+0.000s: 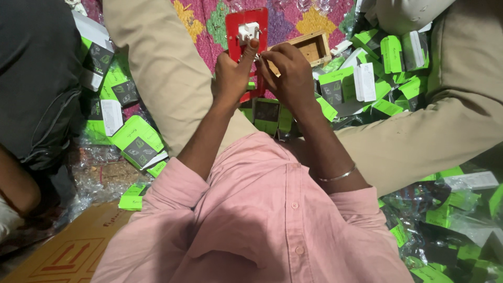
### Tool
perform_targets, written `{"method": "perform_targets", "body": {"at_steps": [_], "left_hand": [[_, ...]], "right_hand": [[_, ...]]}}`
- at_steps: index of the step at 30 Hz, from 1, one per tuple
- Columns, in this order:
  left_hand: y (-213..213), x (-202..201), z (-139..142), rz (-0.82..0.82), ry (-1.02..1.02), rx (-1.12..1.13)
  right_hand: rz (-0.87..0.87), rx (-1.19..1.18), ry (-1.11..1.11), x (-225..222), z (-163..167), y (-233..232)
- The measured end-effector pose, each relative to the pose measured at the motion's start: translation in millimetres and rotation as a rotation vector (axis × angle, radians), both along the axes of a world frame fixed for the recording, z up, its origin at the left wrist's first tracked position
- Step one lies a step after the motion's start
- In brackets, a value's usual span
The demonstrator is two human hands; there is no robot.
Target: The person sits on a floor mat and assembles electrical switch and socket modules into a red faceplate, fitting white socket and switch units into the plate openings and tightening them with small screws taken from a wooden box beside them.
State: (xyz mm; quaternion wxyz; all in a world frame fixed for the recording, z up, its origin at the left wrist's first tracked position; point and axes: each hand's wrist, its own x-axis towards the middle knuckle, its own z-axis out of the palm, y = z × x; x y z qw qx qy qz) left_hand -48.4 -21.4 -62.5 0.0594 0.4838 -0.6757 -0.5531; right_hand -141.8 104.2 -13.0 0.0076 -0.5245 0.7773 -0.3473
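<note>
- Patterned pink mat [209,26], strewn with green boxes [137,137].
- Left hand [233,73]: closed round red holder [246,26], thumb pressing white adapter [248,31].
- Right hand [288,73]: fingers curled beside holder; contents unclear.

The floor is covered by a patterned cloth [209,31] in pink, purple, yellow and green. Small green and black cartons [137,137] lie strewn across it on both sides, mixed with crumpled clear plastic wrap [99,173]. A flat brown cardboard box [68,251] with red print sits at the lower left. The light is dim and warm, with deep shadow at the edges.
</note>
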Motion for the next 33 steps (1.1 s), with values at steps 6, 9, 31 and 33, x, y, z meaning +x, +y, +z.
{"method": "perform_targets", "body": {"at_steps": [6, 9, 31, 33], "left_hand": [[-2, 5, 2, 0.027, 0.287, 0.354], [-4, 5, 1, 0.049, 0.436, 0.506], [-5, 7, -4, 0.047, 0.539, 0.633], [-4, 6, -3, 0.046, 0.517, 0.583]], "right_hand": [[0.029, -0.034, -0.012, -3, 4, 0], [0.047, -0.062, -0.059, -6, 5, 1], [0.077, -0.093, -0.153, -15, 0, 2], [0.077, -0.098, -0.156, -14, 1, 2]]}}
